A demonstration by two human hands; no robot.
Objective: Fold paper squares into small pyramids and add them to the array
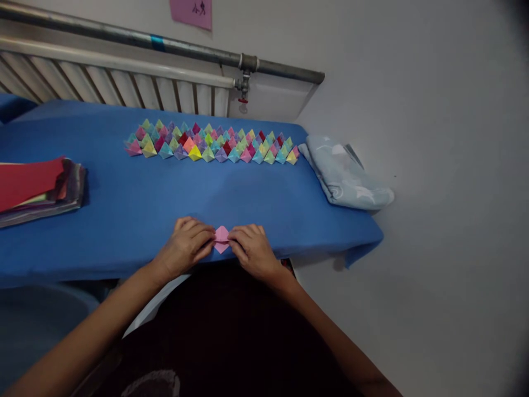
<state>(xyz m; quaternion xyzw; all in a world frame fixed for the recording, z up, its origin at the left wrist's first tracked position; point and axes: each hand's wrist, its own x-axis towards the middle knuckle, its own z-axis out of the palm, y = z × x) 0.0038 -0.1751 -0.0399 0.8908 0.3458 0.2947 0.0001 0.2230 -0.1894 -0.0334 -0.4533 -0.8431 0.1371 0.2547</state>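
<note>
At the near edge of the blue-covered desk [136, 204], a pink folded paper [222, 235] is held between both hands. The left hand [185, 245] pinches its left corner and the right hand [255, 251] its right corner, fingers closed on both sides. Rows of multicoloured folded-paper pieces [194, 153] sit toward the desk's far edge. A stack of coloured sheets [33, 182] lies at the desk's left; a folded pale cloth [345, 173] rests at its right end. A radiator [165, 92] stands beyond its far edge.
</note>
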